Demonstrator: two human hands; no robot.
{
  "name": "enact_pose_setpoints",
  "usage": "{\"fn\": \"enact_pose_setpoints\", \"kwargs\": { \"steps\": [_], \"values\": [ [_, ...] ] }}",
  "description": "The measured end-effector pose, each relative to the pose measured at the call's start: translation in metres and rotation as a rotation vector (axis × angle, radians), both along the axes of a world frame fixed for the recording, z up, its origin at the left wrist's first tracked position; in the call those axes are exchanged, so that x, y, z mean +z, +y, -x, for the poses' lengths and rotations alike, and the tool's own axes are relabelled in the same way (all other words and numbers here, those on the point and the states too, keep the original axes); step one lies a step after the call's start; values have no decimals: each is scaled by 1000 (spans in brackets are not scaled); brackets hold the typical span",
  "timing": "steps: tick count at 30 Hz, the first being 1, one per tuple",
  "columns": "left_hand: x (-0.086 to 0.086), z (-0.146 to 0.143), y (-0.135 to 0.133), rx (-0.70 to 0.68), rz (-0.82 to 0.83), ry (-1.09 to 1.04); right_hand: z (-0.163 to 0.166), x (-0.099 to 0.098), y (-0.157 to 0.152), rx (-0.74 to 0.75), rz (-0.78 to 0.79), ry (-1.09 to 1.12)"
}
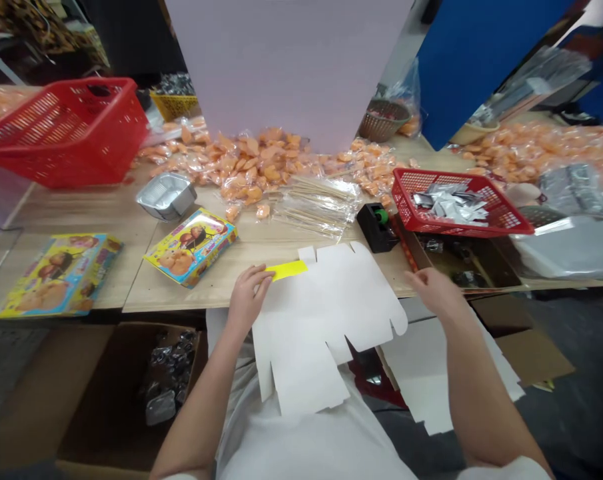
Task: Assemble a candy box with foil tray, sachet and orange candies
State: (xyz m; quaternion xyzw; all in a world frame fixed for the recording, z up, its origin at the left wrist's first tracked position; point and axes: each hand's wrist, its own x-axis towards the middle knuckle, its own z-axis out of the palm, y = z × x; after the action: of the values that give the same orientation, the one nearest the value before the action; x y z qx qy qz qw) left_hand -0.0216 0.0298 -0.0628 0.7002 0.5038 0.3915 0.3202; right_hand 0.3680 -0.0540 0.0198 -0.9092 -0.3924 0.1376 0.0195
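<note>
My left hand (248, 297) grips the left edge of a flat white die-cut card blank (321, 320), which lies partly on the table's front edge and overhangs it toward me. A yellow strip (286, 270) shows just past my left fingers. My right hand (434, 290) hovers with its fingers apart near the blank's right side, holding nothing, above the table's front edge. A second white card sheet (421, 380) hangs below my right forearm.
A black tape dispenser (376, 227) and a red basket of foil packets (461, 200) stand beyond my right hand. Printed yellow boxes (191, 247), bagged wooden skewers (316, 207), and heaps of bagged orange items (251, 167) cover the table. A cardboard box (86, 393) sits below left.
</note>
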Motion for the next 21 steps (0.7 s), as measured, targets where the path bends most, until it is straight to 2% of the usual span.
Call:
{"fn": "enact_pose_setpoints", "kwargs": {
  "steps": [2,4,6,8,11,13,15,17,19,21],
  "values": [
    [3,1,2,-19,-3,23,-3,-30,8,-18,61,111],
    [6,3,4,-37,-13,66,1,-55,16,-27,31,143],
    [9,3,9,-24,-12,125,3,-69,23,-33,1,162],
    [14,3,16,38,13,193,-1,-74,25,15,-56,256],
    [23,0,29,140,88,339,-12,-69,17,109,-262,546],
    [29,-3,36,172,159,469,-19,-60,4,111,-374,770],
    [33,-5,41,171,235,576,-24,-48,-8,104,-371,979],
    [34,-7,42,158,282,620,-23,-37,-12,160,-346,1122],
    [33,-10,41,158,284,610,-13,-28,-6,296,-348,1190],
    [31,-11,39,158,263,581,3,-23,6,442,-329,1142]
  ]
}}
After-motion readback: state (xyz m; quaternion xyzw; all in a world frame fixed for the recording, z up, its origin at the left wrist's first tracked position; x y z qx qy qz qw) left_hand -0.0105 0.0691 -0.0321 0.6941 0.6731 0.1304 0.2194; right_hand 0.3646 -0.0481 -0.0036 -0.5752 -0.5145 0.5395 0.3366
